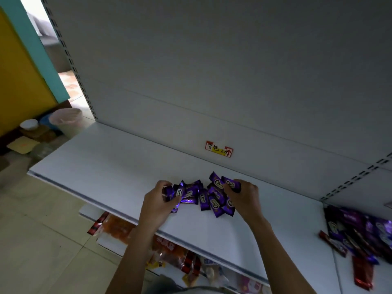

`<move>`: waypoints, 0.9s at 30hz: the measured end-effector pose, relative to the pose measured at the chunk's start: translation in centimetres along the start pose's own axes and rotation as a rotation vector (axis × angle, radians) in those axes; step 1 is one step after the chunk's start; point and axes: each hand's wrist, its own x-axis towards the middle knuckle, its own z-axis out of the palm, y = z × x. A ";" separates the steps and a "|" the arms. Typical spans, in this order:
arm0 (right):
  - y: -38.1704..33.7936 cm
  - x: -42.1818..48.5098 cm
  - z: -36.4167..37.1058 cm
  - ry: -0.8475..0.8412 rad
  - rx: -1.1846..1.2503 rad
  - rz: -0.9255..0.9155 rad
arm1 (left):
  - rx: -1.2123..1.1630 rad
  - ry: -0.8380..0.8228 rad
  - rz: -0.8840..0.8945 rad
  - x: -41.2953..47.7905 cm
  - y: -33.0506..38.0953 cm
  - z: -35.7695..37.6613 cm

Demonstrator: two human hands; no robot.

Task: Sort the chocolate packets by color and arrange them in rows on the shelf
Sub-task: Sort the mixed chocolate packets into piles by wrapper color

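On the white shelf [110, 164], towards its front edge, lies a loose pile of purple chocolate packets [209, 198], overlapping at all angles. The left hand [158, 198] is at the pile's left end, its grip closed round a few of those packets, fingers curled about them; the right hand [244, 198] is at the pile's right end, its grip closed on one purple packet whose white lettering faces up; both forearms reach in from the bottom of the view. Behind the pile, where the shelf meets the grey back panel [212, 71], sits a small red-and-yellow price label [219, 148] with handwritten characters. Well apart to the right, on the neighbouring shelf section, lies a second heap [360, 230] of purple packets, with a few red packets [362, 272] at its near edge. Below, a lower shelf [106, 242] carries orange and red snack bags [118, 228]. To the left, on the floor beside the shelving, stands a pale bucket [66, 122] near a yellow and teal wall [19, 81].
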 end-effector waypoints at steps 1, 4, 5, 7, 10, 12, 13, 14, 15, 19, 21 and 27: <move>0.1 0.3 0.3 -0.008 -0.018 0.021 | 0.000 -0.017 0.013 0.5 -0.1 0.4; 0.4 1.0 1.1 -0.071 -0.039 0.123 | -0.008 -0.065 0.045 2.0 -0.4 1.0; 0.3 1.1 1.4 -0.099 -0.038 0.143 | -0.009 -0.078 0.053 2.5 -0.3 1.2; 0.3 1.2 1.8 -0.150 -0.044 0.177 | -0.008 -0.108 0.054 3.2 -0.4 1.3; 0.2 0.8 2.2 -0.145 -0.030 0.218 | -0.004 -0.160 0.036 3.7 -0.8 1.1; 0.1 0.5 2.2 -0.110 -0.045 0.214 | 0.034 -0.182 0.054 4.1 -1.4 0.9; -0.1 0.3 2.2 -0.094 -0.059 0.193 | 0.050 -0.190 0.074 4.2 -1.6 0.8; -0.2 0.1 2.2 -0.085 -0.069 0.179 | 0.072 -0.198 0.095 4.4 -1.8 0.6; -0.3 -0.1 2.3 -0.071 -0.069 0.156 | 0.100 -0.203 0.118 4.5 -1.8 0.5; -0.2 -0.9 2.8 -0.018 -0.083 0.150 | 0.154 -0.185 0.153 4.4 -2.0 -0.3; 0.0 -1.4 3.0 -0.007 -0.064 0.179 | 0.154 -0.179 0.147 4.2 -2.4 -0.8; -1.6 -3.6 2.5 0.107 0.115 0.192 | 0.103 -0.158 0.226 3.1 -2.0 -3.0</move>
